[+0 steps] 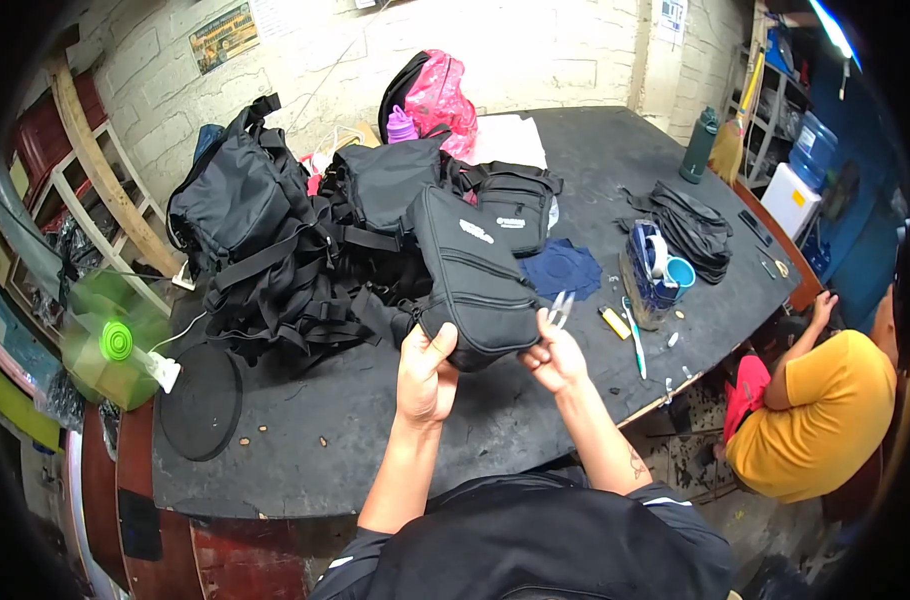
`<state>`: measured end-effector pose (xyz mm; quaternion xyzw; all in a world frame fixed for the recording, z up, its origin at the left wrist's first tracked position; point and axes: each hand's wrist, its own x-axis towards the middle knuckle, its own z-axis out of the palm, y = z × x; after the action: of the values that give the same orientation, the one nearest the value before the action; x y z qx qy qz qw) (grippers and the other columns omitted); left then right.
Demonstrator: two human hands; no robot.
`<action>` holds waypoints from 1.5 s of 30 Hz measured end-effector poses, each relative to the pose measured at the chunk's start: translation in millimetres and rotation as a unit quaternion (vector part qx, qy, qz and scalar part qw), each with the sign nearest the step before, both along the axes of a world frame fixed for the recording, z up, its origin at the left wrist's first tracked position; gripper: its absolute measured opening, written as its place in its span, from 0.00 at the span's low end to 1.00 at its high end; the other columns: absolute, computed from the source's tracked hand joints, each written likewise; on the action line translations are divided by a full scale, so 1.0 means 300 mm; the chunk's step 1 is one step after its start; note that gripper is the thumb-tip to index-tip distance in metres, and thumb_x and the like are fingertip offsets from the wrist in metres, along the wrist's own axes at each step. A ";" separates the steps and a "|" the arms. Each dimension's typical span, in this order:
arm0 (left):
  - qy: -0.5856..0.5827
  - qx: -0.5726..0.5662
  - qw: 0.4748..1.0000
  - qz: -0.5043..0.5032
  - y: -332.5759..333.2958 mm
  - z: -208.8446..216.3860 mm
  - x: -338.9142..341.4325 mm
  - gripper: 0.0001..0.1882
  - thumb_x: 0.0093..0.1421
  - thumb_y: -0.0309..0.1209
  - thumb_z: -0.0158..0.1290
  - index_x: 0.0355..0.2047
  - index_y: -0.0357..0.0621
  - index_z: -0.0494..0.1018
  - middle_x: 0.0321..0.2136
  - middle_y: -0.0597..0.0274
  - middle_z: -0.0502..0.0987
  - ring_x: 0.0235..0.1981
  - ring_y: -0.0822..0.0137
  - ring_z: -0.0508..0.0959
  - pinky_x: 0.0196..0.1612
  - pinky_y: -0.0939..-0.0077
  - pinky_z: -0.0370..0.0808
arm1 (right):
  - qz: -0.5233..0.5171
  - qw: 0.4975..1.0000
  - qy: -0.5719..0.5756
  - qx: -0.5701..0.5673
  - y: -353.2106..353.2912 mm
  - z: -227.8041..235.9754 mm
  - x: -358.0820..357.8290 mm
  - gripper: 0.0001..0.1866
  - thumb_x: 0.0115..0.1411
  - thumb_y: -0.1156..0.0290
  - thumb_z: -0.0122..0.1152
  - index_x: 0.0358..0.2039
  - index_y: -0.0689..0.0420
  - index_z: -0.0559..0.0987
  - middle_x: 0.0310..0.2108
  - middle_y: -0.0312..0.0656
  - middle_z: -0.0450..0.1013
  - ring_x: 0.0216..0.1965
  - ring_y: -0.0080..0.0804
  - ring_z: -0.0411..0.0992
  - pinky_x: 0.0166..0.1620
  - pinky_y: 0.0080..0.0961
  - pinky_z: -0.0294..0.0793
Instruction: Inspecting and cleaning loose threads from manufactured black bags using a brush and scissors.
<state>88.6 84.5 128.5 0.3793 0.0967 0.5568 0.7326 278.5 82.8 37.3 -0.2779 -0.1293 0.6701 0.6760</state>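
A black zippered bag (478, 285) with white lettering is held up over the table, tilted, its bottom end toward me. My left hand (429, 375) grips its lower left corner, thumb on top. At the lower right corner, the closed fingers of my right hand (557, 358) also hold a small two-pronged metal tool (563, 308), blurred, that looks like thread snips. Behind the bag lie a smaller black pouch (513, 205) and a dark bag (390, 185). Black straps (285, 290) are heaped to the left.
A green fan (117, 340) stands left, near a black disc (201, 402). Right are blue cloth (565, 270), a yellow lighter (614, 322), a toothbrush (635, 338), a tape dispenser (647, 265) and a blue cup (680, 275). A person in yellow (820, 415) sits beyond the table's right edge.
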 end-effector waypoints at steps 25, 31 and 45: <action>0.132 -0.046 0.989 0.040 0.067 -0.270 0.131 0.16 0.56 0.24 0.54 0.45 0.34 0.69 0.42 0.62 0.73 0.44 0.72 0.71 0.51 0.78 0.64 | -0.246 0.428 -0.846 0.203 -0.031 0.309 -0.049 0.06 0.45 0.73 0.63 0.27 0.55 0.79 0.19 0.36 0.65 0.22 0.34 0.67 0.27 0.29 0.65; 0.133 -0.045 0.989 0.052 0.064 -0.287 0.140 0.14 0.56 0.23 0.53 0.43 0.34 0.69 0.41 0.63 0.73 0.42 0.73 0.71 0.50 0.79 0.65 | -0.195 0.329 -0.900 0.211 -0.044 0.334 -0.061 0.07 0.45 0.71 0.62 0.27 0.54 0.77 0.21 0.37 0.64 0.23 0.34 0.65 0.28 0.29 0.63; 0.125 -0.033 0.990 0.053 0.057 -0.261 0.148 0.13 0.56 0.23 0.54 0.42 0.34 0.70 0.40 0.62 0.74 0.40 0.73 0.72 0.48 0.79 0.65 | -0.203 0.339 -0.895 0.207 -0.072 0.334 -0.061 0.07 0.46 0.73 0.61 0.28 0.55 0.77 0.22 0.37 0.64 0.23 0.33 0.64 0.28 0.29 0.61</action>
<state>132.9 101.7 50.2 0.4165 0.2258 0.5392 0.6963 260.0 61.1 137.6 -0.5799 -0.7314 -0.1854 0.3072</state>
